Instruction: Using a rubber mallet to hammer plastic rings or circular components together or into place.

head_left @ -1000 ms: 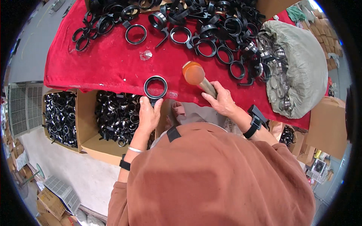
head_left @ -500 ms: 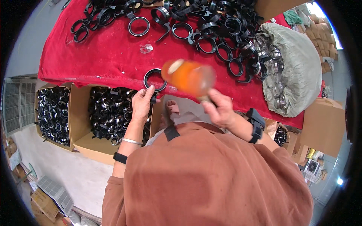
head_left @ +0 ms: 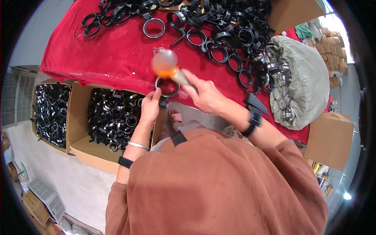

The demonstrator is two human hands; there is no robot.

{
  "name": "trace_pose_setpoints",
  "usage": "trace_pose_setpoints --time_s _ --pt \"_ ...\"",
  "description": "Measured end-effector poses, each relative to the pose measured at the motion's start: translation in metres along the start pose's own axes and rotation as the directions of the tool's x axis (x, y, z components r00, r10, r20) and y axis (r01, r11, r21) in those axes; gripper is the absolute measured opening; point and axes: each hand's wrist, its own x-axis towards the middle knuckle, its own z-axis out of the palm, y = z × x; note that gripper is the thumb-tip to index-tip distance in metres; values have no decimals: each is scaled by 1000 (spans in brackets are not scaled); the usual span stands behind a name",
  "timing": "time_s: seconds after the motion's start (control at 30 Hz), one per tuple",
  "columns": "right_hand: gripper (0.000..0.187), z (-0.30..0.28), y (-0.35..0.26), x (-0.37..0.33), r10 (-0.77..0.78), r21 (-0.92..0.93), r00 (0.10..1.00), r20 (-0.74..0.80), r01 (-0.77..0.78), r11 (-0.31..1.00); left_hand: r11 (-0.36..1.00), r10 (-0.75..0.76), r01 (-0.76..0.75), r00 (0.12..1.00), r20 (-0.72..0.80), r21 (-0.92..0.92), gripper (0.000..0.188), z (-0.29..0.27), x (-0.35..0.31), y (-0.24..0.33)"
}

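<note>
My right hand [head_left: 205, 94] is wrapped round the handle of a mallet with an orange, partly see-through head [head_left: 164, 64], blurred by motion. The mallet head hangs over the far side of a black ring with a tab [head_left: 169, 96], which lies at the near edge of the red-covered table. My left hand [head_left: 150, 106] pinches this ring near its tab, thumb on top. Whether the mallet touches the ring cannot be made out. A single black ring with a silvery inner edge [head_left: 154, 28] lies farther back on the cloth.
A heap of black rings [head_left: 235, 27] covers the table's far right. Right of it, a pale plastic bag [head_left: 307, 84] holds clear and silvery rings [head_left: 282, 88]. Below the table edge at left stand cardboard boxes [head_left: 94, 157] filled with black and silvery rings [head_left: 113, 117].
The mallet in my right hand has swung left and turned, its head now up-left of the handle. My left hand still grips the ring. The whole view has shifted slightly.
</note>
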Motion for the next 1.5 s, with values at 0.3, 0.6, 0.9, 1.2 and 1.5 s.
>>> trace_pose_setpoints --time_s 0.3,0.6,0.9,1.2,1.5 --pt "44 -47 -51 -1 -116 222 957 -266 178 958 985 12 -12 1000 3 -173 34 -13 15 -25" --pt "53 -5 15 -27 89 168 995 -36 -81 982 997 29 -30 999 -16 -67 42 -4 20 -27" --pt "42 -5 41 -33 196 252 976 95 -214 944 990 118 -112 991 -69 87 43 -3 6 -30" --pt "44 -26 -44 -14 -197 256 936 -293 276 927 969 186 -167 978 -99 180 31 -7 14 -34" --pt "50 15 7 3 -206 -188 978 -30 197 962 968 203 -196 979 -32 155 28 -7 5 -22"
